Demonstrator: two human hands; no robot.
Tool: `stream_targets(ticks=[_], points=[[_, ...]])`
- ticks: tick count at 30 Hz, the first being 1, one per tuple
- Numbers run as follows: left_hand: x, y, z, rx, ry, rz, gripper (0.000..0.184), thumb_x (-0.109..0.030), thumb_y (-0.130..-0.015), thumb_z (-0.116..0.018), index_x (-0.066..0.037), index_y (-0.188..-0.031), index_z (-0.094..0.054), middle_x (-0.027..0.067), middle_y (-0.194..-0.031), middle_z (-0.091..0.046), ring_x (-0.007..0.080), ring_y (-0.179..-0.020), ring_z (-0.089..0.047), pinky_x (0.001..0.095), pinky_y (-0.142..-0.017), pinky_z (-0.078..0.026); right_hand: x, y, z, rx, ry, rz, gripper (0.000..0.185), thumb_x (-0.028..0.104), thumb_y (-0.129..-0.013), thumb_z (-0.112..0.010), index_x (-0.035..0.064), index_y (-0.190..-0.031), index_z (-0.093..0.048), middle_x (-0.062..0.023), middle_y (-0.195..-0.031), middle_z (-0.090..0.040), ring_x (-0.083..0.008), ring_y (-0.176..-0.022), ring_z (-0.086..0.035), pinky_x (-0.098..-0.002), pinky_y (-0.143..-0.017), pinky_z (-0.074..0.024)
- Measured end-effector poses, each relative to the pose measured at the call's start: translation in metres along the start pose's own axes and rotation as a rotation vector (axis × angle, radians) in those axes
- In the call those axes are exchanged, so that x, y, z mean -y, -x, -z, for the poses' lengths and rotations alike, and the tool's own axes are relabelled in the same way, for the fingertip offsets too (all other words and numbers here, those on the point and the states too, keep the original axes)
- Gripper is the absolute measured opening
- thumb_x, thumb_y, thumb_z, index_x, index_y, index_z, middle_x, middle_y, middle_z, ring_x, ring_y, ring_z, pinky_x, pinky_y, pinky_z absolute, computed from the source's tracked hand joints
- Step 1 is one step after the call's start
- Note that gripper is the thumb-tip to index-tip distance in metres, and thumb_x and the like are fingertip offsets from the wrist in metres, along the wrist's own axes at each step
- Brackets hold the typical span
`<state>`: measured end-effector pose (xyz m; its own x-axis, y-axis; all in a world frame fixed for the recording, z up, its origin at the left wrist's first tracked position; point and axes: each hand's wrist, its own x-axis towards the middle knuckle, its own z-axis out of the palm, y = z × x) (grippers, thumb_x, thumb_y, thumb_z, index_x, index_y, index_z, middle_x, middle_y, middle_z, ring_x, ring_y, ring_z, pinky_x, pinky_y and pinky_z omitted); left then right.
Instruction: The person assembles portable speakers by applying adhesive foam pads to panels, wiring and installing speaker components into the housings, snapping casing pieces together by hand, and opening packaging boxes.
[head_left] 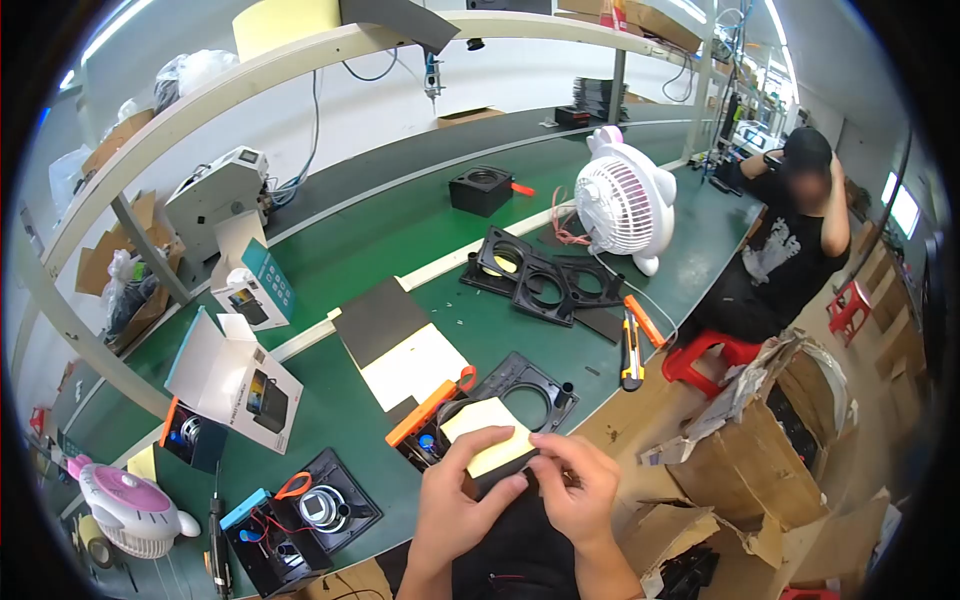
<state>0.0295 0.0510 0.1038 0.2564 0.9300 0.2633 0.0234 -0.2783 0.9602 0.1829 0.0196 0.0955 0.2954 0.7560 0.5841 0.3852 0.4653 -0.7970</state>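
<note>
A small rectangular pad [490, 437], pale yellow on its upper face and black along its edge, is between my hands near the table's front edge. My left hand [460, 500] grips its near left side between thumb and fingers. The fingertips of my right hand [580, 485] pinch its right corner. Just behind the pad sits an open speaker box [425, 420] with an orange edge and a blue part inside, partly covered by the pad and my left hand. A black frame with a round hole [555, 385] lies beyond my right hand.
Yellow-and-black sheets [410, 365] lie ahead. Several black frames [545, 290], a utility knife [631, 350] and a white fan [625, 200] are farther right. Another opened speaker [325, 508], a screwdriver [217, 540] and cartons [260, 400] are left. A person [800, 220] sits at right.
</note>
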Motion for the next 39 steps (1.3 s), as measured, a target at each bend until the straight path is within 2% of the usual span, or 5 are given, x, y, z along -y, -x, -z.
stream_targets(ticks=[6, 18, 27, 32, 39], points=[[0.008, 0.008, 0.004, -0.003, 0.36, 0.133, 0.017, 0.005, -0.091, -0.071, 0.006, -0.107, -0.068, 0.0129, -0.094, -0.076, 0.0175, -0.087, -0.075, 0.0253, -0.072, -0.059, 0.007, 0.003, -0.004, 0.055, 0.079, 0.087, 0.021, -0.007, -0.08, -0.076, 0.001, -0.1, -0.075, -0.0097, -0.084, -0.069, -0.0154, -0.068, -0.065, -0.0253, -0.058, -0.0492], [0.003, 0.017, 0.022, -0.164, -0.171, -0.013, 0.024, 0.001, -0.078, -0.082, -0.001, -0.099, -0.07, 0.0104, -0.091, -0.077, 0.0154, -0.081, -0.075, 0.0266, -0.07, -0.057, 0.016, 0.002, -0.021, 0.152, 0.186, 0.178, 0.019, -0.005, -0.074, -0.081, 0.0029, -0.09, -0.072, -0.0096, -0.092, -0.067, -0.0179, -0.072, -0.066, -0.027, -0.061, -0.0507], [0.013, 0.009, 0.033, -0.3, -0.627, -0.035, 0.021, -0.004, -0.09, -0.068, -0.005, -0.109, -0.062, 0.0216, -0.073, -0.066, 0.0407, -0.066, -0.067, 0.0457, -0.058, -0.051, 0.009, 0.007, -0.013, 0.25, -0.142, -0.15, 0.012, -0.008, -0.081, -0.075, -0.0005, -0.089, -0.069, -0.0071, -0.098, -0.065, -0.0045, -0.065, -0.054, -0.0201, -0.054, -0.0407], [0.012, -0.007, 0.067, -0.413, -0.648, 0.097, 0.029, 0.004, -0.084, -0.067, -0.005, -0.111, -0.062, 0.0258, -0.094, -0.07, 0.0452, -0.09, -0.068, 0.0474, -0.077, -0.052, -0.007, 0.005, -0.008, 0.193, -0.368, -0.265, 0.011, -0.008, -0.084, -0.072, -0.0003, -0.09, -0.067, -0.0066, -0.105, -0.064, -0.0005, -0.066, -0.05, -0.0166, -0.056, -0.0375], [0.056, -0.009, 0.101, -0.549, -1.28, 0.09, 0.053, 0.0, -0.088, -0.067, -0.005, -0.139, -0.052, 0.0263, -0.118, -0.064, 0.0417, -0.11, -0.062, 0.046, -0.093, -0.048, -0.017, -0.014, -0.008, 0.191, 0.141, 0.004, 0.009, 0.006, -0.082, -0.074, 0.0038, -0.088, -0.068, -0.0124, -0.115, -0.062, -0.0301, -0.112, -0.057, -0.0399, -0.096, -0.0444]])
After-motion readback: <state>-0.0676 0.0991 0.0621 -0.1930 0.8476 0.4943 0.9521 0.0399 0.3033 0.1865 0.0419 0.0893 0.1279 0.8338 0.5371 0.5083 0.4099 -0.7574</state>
